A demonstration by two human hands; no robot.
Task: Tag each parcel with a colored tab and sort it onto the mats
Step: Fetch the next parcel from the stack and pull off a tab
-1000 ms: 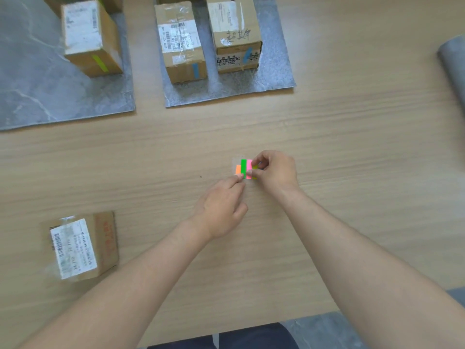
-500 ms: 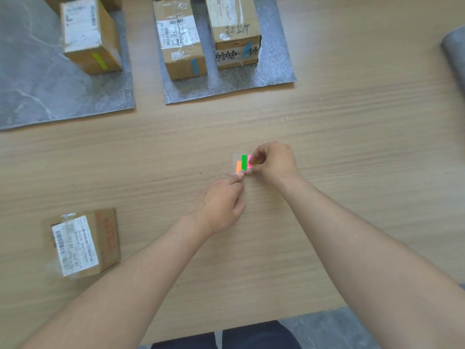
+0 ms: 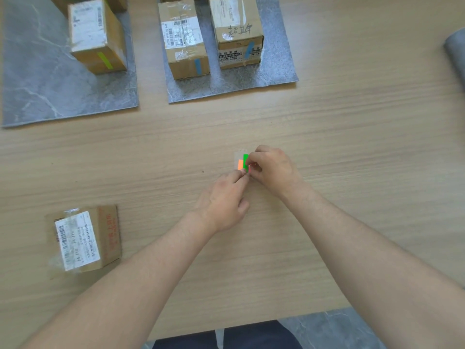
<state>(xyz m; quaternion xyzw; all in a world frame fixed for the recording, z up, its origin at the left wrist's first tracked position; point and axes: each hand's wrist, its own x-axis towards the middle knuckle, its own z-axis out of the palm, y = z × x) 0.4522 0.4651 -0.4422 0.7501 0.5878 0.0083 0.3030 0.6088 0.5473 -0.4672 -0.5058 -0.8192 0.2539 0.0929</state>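
Though faint, parcel label (image 3: 76,241) with barcode, "J4 J10".

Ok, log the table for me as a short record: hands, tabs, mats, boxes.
left hand: pinches the near edge of the tab sheet
right hand: pinches the tabs at the sheet's right side
tab colours showing: orange, green, some pink
left mat: box with a yellow-green tab
middle mat: left box and right box, each with a blue tab
loose box: on the table, near left, no tab visible
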